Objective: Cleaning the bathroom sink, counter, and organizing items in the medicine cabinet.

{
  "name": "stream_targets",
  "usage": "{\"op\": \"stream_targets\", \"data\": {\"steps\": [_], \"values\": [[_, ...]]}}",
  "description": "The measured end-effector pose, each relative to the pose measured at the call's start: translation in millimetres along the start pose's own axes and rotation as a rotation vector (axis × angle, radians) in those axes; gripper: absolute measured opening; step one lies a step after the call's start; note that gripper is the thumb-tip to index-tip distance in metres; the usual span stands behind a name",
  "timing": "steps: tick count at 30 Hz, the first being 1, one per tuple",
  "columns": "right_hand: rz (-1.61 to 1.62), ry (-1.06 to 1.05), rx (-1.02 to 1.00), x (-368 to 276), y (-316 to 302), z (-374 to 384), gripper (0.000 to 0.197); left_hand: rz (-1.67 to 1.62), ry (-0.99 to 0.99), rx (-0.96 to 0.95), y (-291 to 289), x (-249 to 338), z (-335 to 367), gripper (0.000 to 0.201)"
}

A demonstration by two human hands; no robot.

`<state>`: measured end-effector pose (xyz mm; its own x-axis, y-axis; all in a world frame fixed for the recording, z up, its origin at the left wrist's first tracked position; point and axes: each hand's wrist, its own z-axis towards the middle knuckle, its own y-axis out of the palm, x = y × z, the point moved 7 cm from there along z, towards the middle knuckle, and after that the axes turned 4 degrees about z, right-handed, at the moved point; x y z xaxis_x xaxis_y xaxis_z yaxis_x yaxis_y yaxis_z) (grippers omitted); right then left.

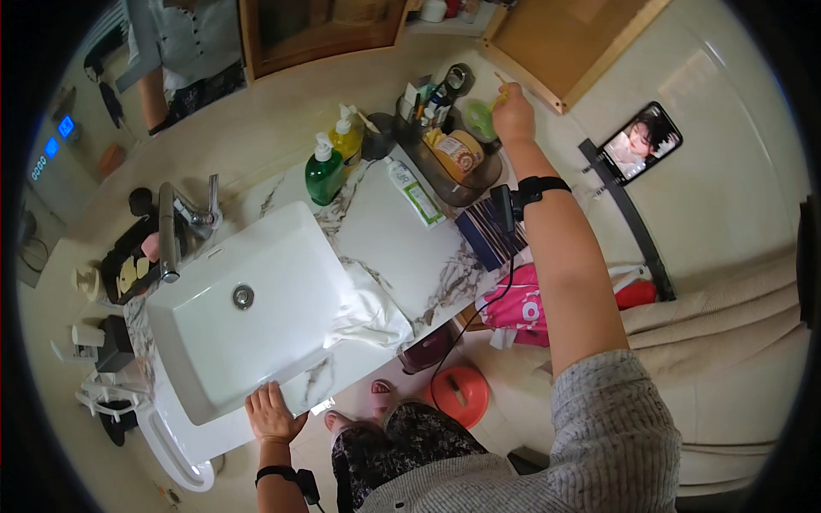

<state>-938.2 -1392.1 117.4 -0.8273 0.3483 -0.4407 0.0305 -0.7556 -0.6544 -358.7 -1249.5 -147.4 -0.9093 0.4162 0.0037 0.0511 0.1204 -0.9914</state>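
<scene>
Right hand: the right hand (513,113), upper middle of the frame, is reached out at arm's length over the far end of the bench (389,244); its grip is clenched on a thin yellowish stick-like thing (502,82), too small to identify.
Where that thing is: raised in the fingers just beside a light green round object (481,120) and above the dark oval tray (466,184).
Left hand: the left hand (272,412), lower left of centre, lies flat with fingers spread on the near rim of the white basin (205,342); its grip is released, grasping nothing.
Progress: as a judgement, the small thing is already lifted clear of the tray area and not yet set down anywhere; the basin looks dry and the tap (168,231) shows no running water.
Counts: two pump bottles, one green (324,174), one yellow (346,137); one white tube (413,192) lying on the bench; one jar with a yellow lid (457,152) in the tray; one white cloth (369,309) at the basin's right edge; one phone (640,142) on a wall holder, upper right; one orange round stool (457,395) on the floor.
Wrists: a dark band on each.
</scene>
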Motion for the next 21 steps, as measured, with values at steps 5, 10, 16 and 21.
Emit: {"op": "stream_targets", "data": {"steps": [5, 10, 16, 21], "values": [[-0.141, 0.115, -0.149, 20, 34, 5, 0.049, -0.043, 0.035, 0.045, -3, 2, 4, 0.082], [-0.019, -0.264, -0.375, -61, 59, -84, 0.046, -0.038, 0.052, 0.082, -10, -2, 2, 0.078], [-0.321, 0.038, -0.816, 28, 168, -206, 0.052, -0.048, 0.082, 0.138, -10, 6, 5, 0.08], [-0.364, 0.099, -0.792, 38, 168, -212, 0.062, -0.074, 0.077, 0.11, -9, 3, 3, 0.079]]}}
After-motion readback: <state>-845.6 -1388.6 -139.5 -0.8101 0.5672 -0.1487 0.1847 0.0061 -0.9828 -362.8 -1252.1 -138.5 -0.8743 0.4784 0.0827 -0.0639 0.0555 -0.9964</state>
